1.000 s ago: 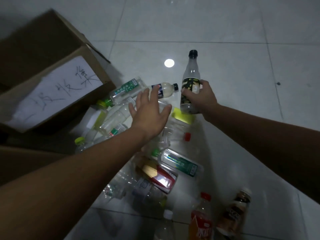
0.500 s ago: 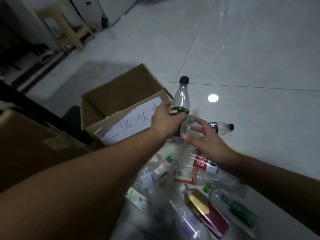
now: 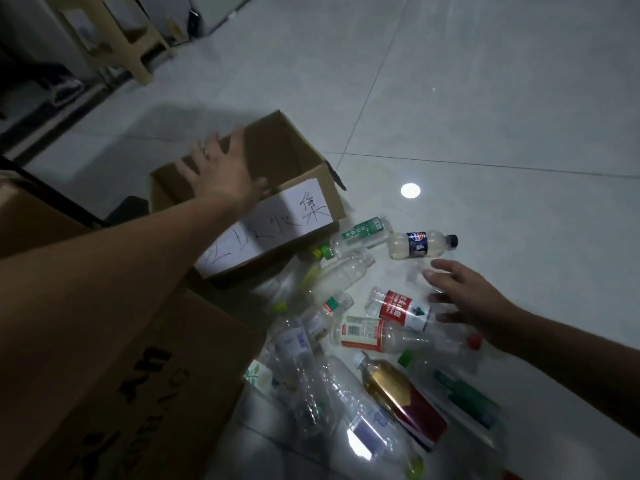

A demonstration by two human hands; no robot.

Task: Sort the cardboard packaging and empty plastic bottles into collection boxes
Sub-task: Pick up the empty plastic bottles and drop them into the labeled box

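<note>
My left hand (image 3: 221,168) hovers over the open cardboard collection box (image 3: 294,157) with fingers spread and nothing in it. The box carries a white handwritten label (image 3: 277,223) on its front. My right hand (image 3: 464,296) hangs open just above the pile of empty plastic bottles on the floor, beside a red-labelled bottle (image 3: 401,310). A pale bottle with a dark blue label (image 3: 419,244) lies near the box. A gold and red carton-like package (image 3: 405,400) lies in the pile.
A second large cardboard box (image 3: 145,382) stands at the lower left. A beige plastic stool (image 3: 135,39) and dark furniture are at the top left. Grey floor tiles (image 3: 485,98) stretch to the right and beyond.
The black-capped bottle went from my right hand to my left, and it is gone from view now. My left hand moved over the box and opened. My right hand dropped toward the pile.
</note>
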